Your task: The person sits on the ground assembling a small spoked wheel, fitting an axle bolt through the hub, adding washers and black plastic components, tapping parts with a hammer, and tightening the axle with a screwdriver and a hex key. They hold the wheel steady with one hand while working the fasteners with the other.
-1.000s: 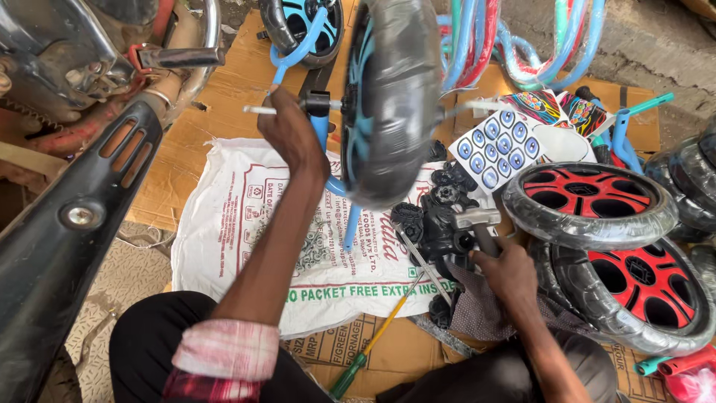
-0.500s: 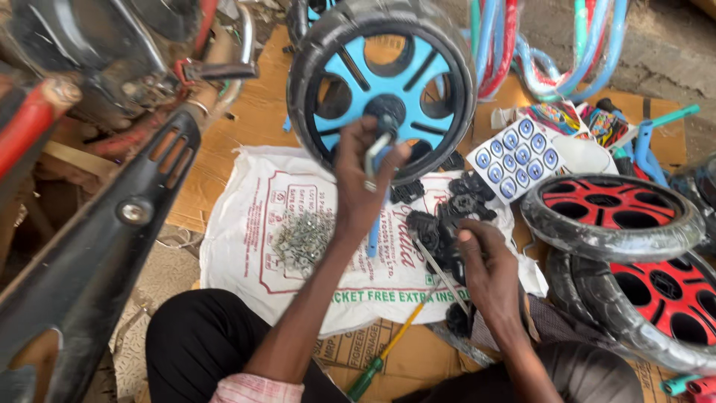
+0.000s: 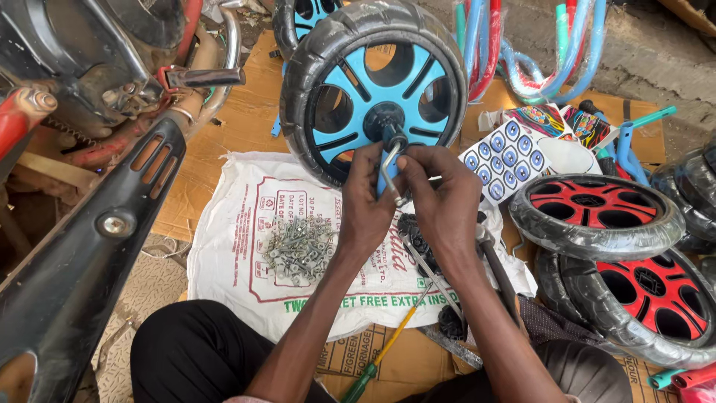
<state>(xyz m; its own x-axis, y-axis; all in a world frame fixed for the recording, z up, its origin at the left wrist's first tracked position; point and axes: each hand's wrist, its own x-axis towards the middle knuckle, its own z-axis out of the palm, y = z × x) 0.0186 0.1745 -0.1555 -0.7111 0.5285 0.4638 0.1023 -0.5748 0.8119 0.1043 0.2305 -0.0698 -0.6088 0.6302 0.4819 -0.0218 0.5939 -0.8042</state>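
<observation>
Blue-spoked wheel (image 3: pixel 373 89) upright | left hand (image 3: pixel 367 209) pinching metal axle (image 3: pixel 391 160) | right hand (image 3: pixel 446 205) pinching same axle

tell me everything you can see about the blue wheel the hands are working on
The blue wheel has a grey ribbed tyre, looking like plastic, around blue spokes and a dark hub. It stands upright, facing the camera, above a white sack. The left hand and right hand pinch a small metal part at a blue bracket below the hub.
</observation>
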